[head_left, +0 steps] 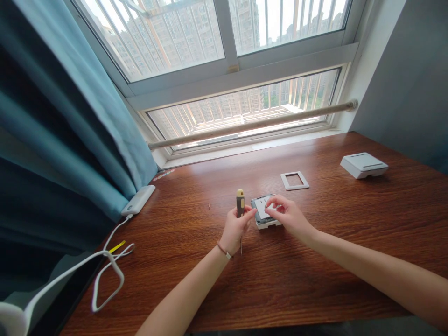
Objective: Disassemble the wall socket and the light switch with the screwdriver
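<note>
My left hand point(236, 225) is closed around a screwdriver point(240, 203) with a dark and yellow handle; its thin shaft points down toward me. Just to the right, a wall socket point(261, 207) with a white face and grey frame sits on a white back box point(268, 224) on the table. The left fingertips are at the socket's left edge. Over its right side, my right hand point(283, 212) has thumb and fingers pinched together. Whatever lies between those fingertips is too small to make out. Part of the socket's face is hidden behind the right hand.
A white square frame point(294, 187) lies behind the socket, and a small screw point(209, 206) lies to the left. At the far right is a white box point(364, 164). A white power bank point(138, 200) with a looped cable point(121, 275) lies by the blue curtain point(105, 93).
</note>
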The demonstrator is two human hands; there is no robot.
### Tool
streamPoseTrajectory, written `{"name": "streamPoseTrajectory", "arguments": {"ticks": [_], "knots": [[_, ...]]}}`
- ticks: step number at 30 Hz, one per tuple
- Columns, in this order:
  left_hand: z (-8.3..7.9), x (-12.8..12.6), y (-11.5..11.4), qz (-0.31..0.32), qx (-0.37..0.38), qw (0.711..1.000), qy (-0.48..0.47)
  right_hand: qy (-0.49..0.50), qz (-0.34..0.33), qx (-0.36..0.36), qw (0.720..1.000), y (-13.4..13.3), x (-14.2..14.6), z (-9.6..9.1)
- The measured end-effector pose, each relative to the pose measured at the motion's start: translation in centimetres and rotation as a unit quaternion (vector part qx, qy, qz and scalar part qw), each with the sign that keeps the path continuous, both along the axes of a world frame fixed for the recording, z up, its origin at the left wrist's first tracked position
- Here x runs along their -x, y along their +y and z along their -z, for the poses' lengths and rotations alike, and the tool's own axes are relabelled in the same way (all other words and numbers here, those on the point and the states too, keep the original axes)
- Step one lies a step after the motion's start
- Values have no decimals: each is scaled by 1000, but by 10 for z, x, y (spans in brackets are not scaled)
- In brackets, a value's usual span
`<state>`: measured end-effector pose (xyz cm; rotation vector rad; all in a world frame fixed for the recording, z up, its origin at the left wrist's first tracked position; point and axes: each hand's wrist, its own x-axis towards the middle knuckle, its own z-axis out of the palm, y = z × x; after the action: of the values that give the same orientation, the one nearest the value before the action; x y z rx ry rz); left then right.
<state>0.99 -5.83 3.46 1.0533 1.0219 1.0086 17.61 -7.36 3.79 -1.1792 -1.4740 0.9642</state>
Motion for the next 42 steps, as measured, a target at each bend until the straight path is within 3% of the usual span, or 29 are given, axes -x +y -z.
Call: {"name": "streamPoseTrajectory", "arguments": {"ticks": [4, 12, 15, 18, 21, 24, 27, 33, 42], "knots": [[-10, 0, -15, 51, 36, 998, -32, 181, -101, 121, 971, -16, 13, -10], [-12, 0, -19, 91, 27, 995, -23, 229, -51, 136, 963, -19, 14, -4], [-17, 5, -15, 67, 7, 998, 10, 224, -45, 135, 964, -18, 14, -4], [-24, 31, 7, -19, -26, 994, 107, 218, -31, 136, 966, -17, 13, -6], [-25, 77, 41, -130, -64, 943, 299, 211, -27, 140, 967, -16, 11, -6], [-15, 121, 71, -176, -57, 911, 367, 208, -38, 139, 968, -16, 11, -4], [4, 147, 90, -198, -45, 881, 427, 203, -41, 136, 969, -15, 11, -1], [31, 158, 101, -196, -26, 831, 520, 201, -42, 146, 968, -16, 10, 0], [33, 155, 100, -151, -21, 802, 578, 208, -51, 150, 965, -16, 10, -2]]}}
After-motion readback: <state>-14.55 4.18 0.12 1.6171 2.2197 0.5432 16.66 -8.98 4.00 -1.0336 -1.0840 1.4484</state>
